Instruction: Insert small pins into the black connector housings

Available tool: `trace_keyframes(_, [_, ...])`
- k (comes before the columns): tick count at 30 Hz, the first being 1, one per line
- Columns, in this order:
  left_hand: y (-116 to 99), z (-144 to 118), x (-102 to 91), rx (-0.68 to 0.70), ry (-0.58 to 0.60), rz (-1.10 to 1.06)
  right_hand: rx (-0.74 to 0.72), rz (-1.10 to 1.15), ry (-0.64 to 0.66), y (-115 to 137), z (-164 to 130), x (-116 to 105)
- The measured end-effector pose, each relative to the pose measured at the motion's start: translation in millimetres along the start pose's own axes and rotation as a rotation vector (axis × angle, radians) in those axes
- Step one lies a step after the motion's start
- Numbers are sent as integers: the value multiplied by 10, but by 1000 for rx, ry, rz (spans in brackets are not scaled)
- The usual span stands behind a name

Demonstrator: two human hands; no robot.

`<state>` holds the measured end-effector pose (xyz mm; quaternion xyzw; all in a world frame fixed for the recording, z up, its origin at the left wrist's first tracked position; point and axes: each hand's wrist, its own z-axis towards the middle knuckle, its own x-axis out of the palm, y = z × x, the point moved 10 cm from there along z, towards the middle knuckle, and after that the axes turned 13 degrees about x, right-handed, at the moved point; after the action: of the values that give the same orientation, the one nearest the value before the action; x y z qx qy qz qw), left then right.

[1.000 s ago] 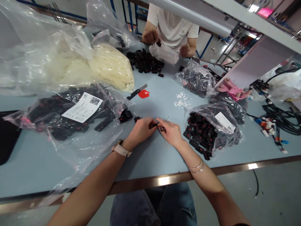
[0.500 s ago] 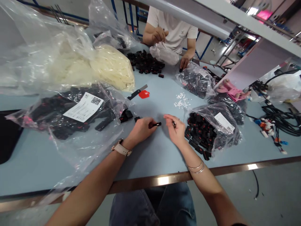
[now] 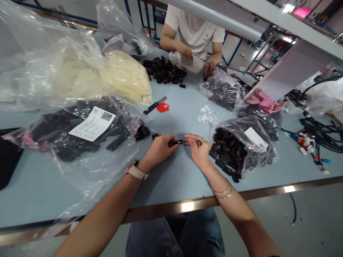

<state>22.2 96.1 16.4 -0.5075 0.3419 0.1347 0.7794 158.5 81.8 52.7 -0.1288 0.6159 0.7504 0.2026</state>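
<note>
Black connector (image 3: 177,143) pinched by left hand (image 3: 160,147) fingers, right hand (image 3: 199,150) fingers pinching its other end

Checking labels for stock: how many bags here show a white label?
2: the bag with a QR label left of the left hand, and the open bag beside the right hand. Others may hide theirs.

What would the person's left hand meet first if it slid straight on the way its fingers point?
The left hand points rightward, so it would likely first meet the right hand, then the open bag of black parts.
</note>
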Motion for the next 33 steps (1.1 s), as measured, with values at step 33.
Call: trace_keyframes(33, [-57,6,-22,55,-28,22,-101,-228,48,82,-13,217])
